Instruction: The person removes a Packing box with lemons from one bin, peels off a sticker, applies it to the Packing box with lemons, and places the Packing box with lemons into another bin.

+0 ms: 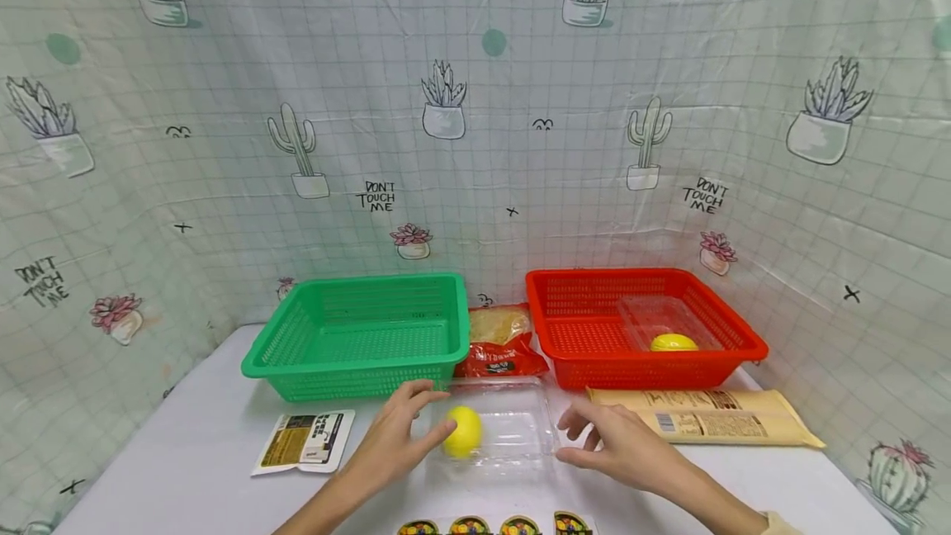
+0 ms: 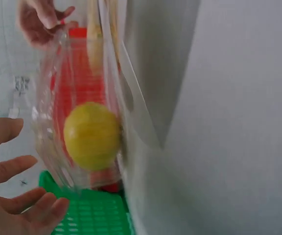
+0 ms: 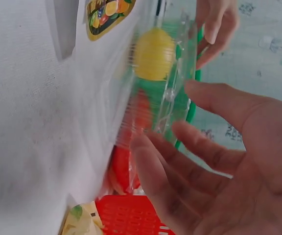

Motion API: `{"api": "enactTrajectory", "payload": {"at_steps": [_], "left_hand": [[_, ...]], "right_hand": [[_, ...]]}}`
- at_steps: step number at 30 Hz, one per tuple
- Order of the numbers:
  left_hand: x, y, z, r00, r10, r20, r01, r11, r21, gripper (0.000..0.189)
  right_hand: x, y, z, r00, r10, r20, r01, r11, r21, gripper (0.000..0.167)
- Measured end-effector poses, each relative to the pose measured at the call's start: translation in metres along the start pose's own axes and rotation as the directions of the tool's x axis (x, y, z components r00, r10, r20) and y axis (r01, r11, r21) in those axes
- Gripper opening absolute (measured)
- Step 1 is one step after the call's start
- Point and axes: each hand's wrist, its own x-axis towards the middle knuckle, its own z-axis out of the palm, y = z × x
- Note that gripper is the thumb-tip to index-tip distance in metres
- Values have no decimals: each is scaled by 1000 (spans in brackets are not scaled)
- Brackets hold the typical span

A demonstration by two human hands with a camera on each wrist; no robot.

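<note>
A clear plastic box (image 1: 514, 429) stands on the table in front of me, with a yellow lemon (image 1: 464, 433) at its left side inside. My left hand (image 1: 401, 428) is at the box's left edge, fingers spread and thumb toward the lemon. At the right edge is my right hand (image 1: 620, 442), its fingers loosely bent and holding nothing. In the left wrist view the lemon (image 2: 92, 136) shows through the box's wall, with the left fingers (image 2: 16, 169) apart from it. The right wrist view has the right fingers (image 3: 151, 161) overlapping the box's near end.
Behind stand a green basket (image 1: 357, 378) on the left and a red basket (image 1: 646, 370) holding another clear box and a yellow fruit. A red food packet (image 1: 501, 357) lies between them. A white pouch (image 1: 306, 442) lies left, a beige packet (image 1: 713, 419) right, fruit stickers (image 1: 470, 526) in front.
</note>
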Motion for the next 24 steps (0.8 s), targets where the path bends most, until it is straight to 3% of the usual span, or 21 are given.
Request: {"api": "enactTrajectory", "payload": {"at_steps": [3, 7, 10, 12, 14, 18, 21, 24], "left_hand": [[-6, 10, -1, 989, 133, -70, -126, 987, 101, 27], [-12, 24, 2, 948, 305, -93, -287, 942, 172, 19], [-18, 33, 6, 919, 394, -21, -386, 909, 156, 16], [-21, 38, 9, 892, 446, 77, -453, 881, 138, 18], [-23, 42, 10, 852, 480, 209, -508, 855, 105, 21], [-23, 47, 13, 730, 506, 458, -591, 805, 52, 29], [-21, 48, 17, 649, 511, 563, -636, 771, 34, 32], [-22, 47, 25, 601, 515, 611, -674, 738, 41, 31]], "right_hand": [[-6, 1, -2, 997, -48, 68, 46, 998, 38, 22], [-11, 3, -3, 978, -114, 174, 98, 990, 96, 19], [-12, 4, -1, 964, -132, 230, 108, 987, 117, 22], [-12, 5, 2, 955, -117, 271, 85, 988, 127, 24], [-13, 6, 5, 948, -112, 298, 80, 990, 117, 25], [-13, 7, 10, 940, -114, 322, 85, 991, 103, 28], [-13, 8, 13, 938, -121, 325, 93, 991, 101, 29], [-13, 8, 15, 932, -131, 338, 99, 989, 110, 29]]}}
